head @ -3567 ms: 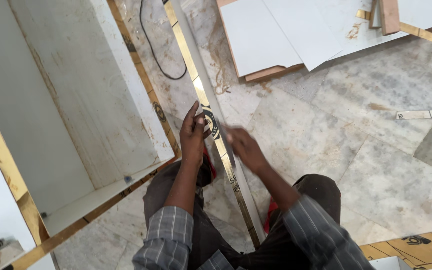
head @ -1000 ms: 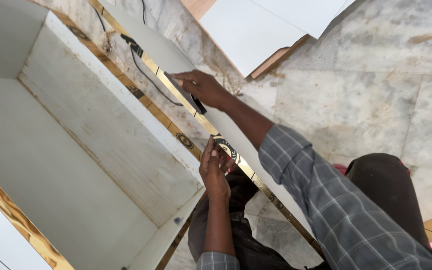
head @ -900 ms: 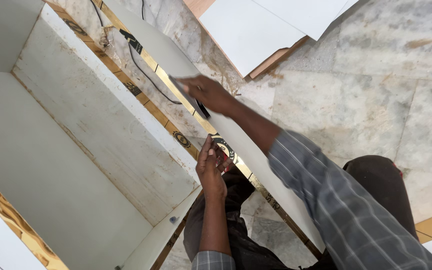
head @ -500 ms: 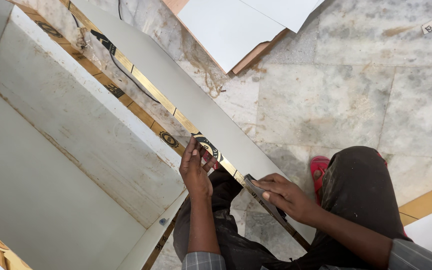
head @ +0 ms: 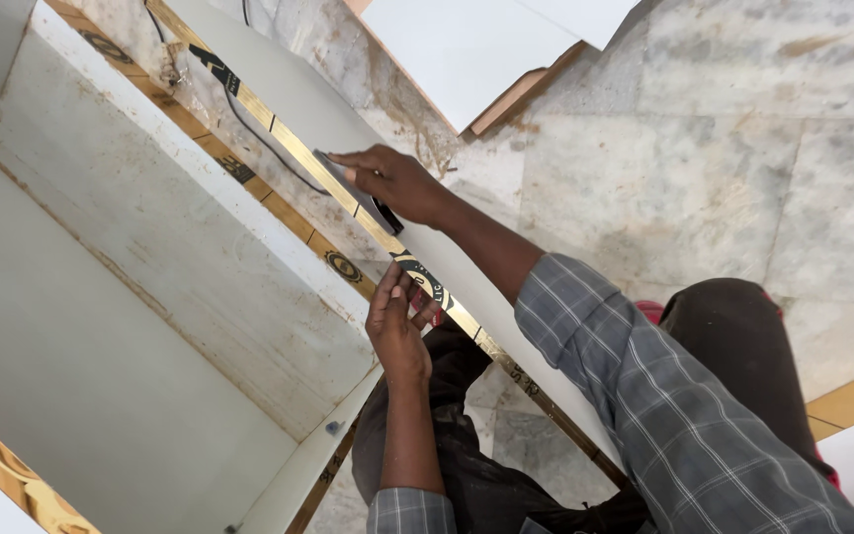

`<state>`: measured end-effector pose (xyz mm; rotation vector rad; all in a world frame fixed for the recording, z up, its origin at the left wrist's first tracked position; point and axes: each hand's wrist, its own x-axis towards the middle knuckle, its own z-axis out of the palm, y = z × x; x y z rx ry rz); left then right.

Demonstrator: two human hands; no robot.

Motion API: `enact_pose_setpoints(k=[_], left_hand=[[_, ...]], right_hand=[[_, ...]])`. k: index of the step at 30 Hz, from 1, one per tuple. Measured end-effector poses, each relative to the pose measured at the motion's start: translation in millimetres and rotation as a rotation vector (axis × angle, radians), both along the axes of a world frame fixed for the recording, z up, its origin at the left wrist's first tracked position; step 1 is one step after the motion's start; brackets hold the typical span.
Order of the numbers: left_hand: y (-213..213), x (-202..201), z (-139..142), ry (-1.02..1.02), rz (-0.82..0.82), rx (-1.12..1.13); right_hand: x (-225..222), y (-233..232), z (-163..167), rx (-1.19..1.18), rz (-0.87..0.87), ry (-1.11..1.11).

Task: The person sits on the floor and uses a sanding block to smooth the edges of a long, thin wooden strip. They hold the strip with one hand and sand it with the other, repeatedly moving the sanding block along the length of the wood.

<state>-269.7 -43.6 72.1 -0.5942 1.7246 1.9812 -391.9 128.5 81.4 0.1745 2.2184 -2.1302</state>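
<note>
The right hand (head: 397, 185) was closed on a flat grey tool (head: 348, 178) pressed on the edge of the long white board (head: 506, 297), the left hand (head: 397, 321) pinched that edge lower down, beside the open white cabinet box (head: 130, 326), nothing visible inside

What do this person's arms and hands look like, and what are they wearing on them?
Both hands are bare, without gloves: the left hand and the right hand. Each arm wears a grey plaid shirt sleeve with thin pale lines, pushed up so the forearms show.
</note>
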Motion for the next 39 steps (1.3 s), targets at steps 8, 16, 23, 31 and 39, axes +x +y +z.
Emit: enact_pose_setpoints(k=[8, 16, 23, 31, 39], left_hand=[[8, -3, 17, 0.010, -0.006, -0.040], [3, 1, 5, 0.004, -0.018, 0.012], [-2, 3, -6, -0.016, 0.008, 0.024], [-3, -2, -5, -0.023, 0.013, -0.003], [4, -8, -2, 0.016, 0.055, 0.003]], right_hand=[[198, 9, -14, 0.168, 0.160, -0.277], [328, 9, -1, 0.009, 0.083, -0.285], [127, 3, -37, 0.119, 0.063, -0.152], [-70, -3, -18, 0.102, 0.007, -0.016], [48, 3, -35, 0.218, 0.089, -0.161]])
